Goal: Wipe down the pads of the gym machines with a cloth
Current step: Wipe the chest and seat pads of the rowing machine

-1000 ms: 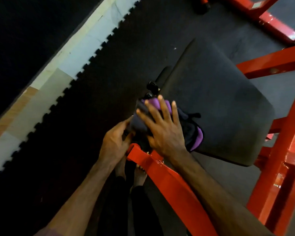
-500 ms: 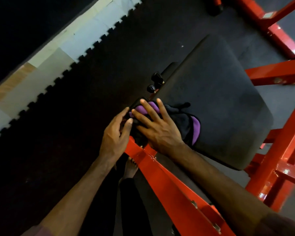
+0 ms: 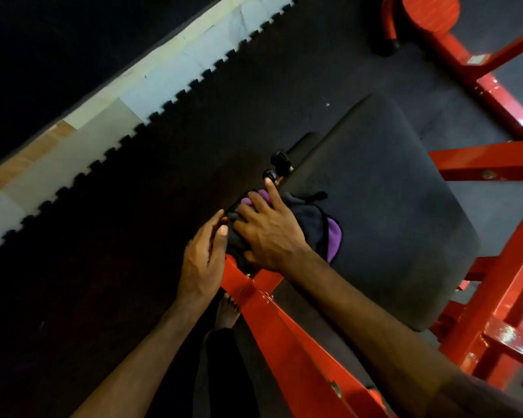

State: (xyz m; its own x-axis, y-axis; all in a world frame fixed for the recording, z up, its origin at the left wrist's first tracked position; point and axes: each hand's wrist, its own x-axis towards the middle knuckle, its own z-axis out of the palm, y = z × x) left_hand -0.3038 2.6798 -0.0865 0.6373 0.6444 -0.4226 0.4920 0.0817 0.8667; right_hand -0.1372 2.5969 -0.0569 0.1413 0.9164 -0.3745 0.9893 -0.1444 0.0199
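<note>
The right hand point(image 3: 269, 236) is pressing flat, spread fingers on the cloth point(image 3: 311, 221), mid-frame on the pad point(image 3: 390, 206). The left hand point(image 3: 203, 260) is touching the cloth's edge with straight fingers.

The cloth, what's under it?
The cloth lies on the black pad's near corner, with the right hand pressing on top. The pad beneath it is covered, so unseen.

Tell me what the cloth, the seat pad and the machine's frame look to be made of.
Cloth: soft fabric, dark with purple, probably microfibre; it bunches in folds.
Seat pad: padded dark vinyl or leatherette, matte; smooth surface, rounded edges.
Frame: metal under glossy red paint; bright highlights, bolted joints.
</note>
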